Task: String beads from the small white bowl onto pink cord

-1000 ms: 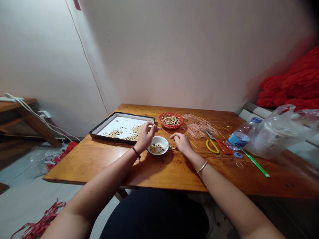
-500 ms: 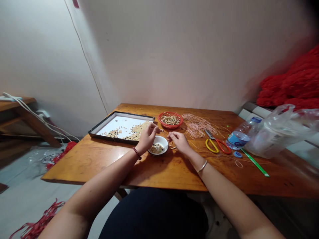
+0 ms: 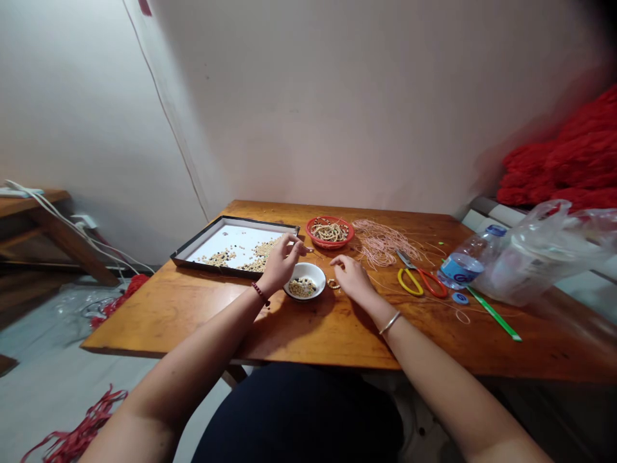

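Observation:
My left hand (image 3: 281, 260) hovers over the far left rim of a small white bowl (image 3: 305, 281) of mixed beads, its fingertips pinched on something too small to name. Just right of the bowl rests my right hand (image 3: 353, 276), fingers curled and pinched on a thin pinkish cord with a few beads strung on it (image 3: 333, 283). A bead bracelet is on my left wrist and a silver bangle on my right.
On the wooden table (image 3: 318, 328), a black-rimmed tray (image 3: 236, 246) of loose beads lies back left. A red basket (image 3: 330, 232) of strung beads, a pile of pink cords (image 3: 383, 244), scissors (image 3: 419, 278), a water bottle (image 3: 470, 257), a green stick (image 3: 494, 315) and a plastic bag (image 3: 549, 254) lie right.
Half a second ago my hands were close together above the bowl. My right hand has since drawn back to the right and down toward the table. My left hand has hardly moved.

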`<action>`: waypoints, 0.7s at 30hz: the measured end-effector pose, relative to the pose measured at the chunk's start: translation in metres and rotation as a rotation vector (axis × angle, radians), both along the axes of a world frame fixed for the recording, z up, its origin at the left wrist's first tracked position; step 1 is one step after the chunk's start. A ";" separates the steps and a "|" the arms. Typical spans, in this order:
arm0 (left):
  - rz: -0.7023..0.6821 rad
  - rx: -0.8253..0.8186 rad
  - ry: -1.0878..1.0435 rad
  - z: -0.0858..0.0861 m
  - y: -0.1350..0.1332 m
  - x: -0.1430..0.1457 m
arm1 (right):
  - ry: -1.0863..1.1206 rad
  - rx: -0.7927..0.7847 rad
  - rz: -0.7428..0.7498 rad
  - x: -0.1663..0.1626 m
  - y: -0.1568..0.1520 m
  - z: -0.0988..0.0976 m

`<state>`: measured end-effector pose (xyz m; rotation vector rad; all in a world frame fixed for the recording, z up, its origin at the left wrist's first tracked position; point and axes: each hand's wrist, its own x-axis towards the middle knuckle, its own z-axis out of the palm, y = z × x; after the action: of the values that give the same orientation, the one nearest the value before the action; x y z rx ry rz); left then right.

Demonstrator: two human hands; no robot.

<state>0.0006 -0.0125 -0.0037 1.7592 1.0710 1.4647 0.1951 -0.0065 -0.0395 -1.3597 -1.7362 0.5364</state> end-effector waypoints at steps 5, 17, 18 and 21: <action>-0.151 0.004 0.134 0.003 -0.010 0.003 | 0.425 -0.044 0.425 -0.009 -0.006 0.016; -0.129 0.069 0.180 0.006 -0.014 0.006 | 0.438 -0.160 0.445 -0.012 -0.008 0.014; -0.115 0.073 0.144 0.006 -0.013 0.005 | 0.450 -0.163 0.436 -0.012 -0.007 0.014; -0.035 0.092 0.057 0.004 -0.010 0.005 | 0.486 -0.179 0.416 -0.011 -0.005 0.014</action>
<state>0.0054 -0.0225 0.0006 1.8850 1.0103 1.4716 0.1844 -0.0116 -0.0250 -0.8753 -1.5827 1.1725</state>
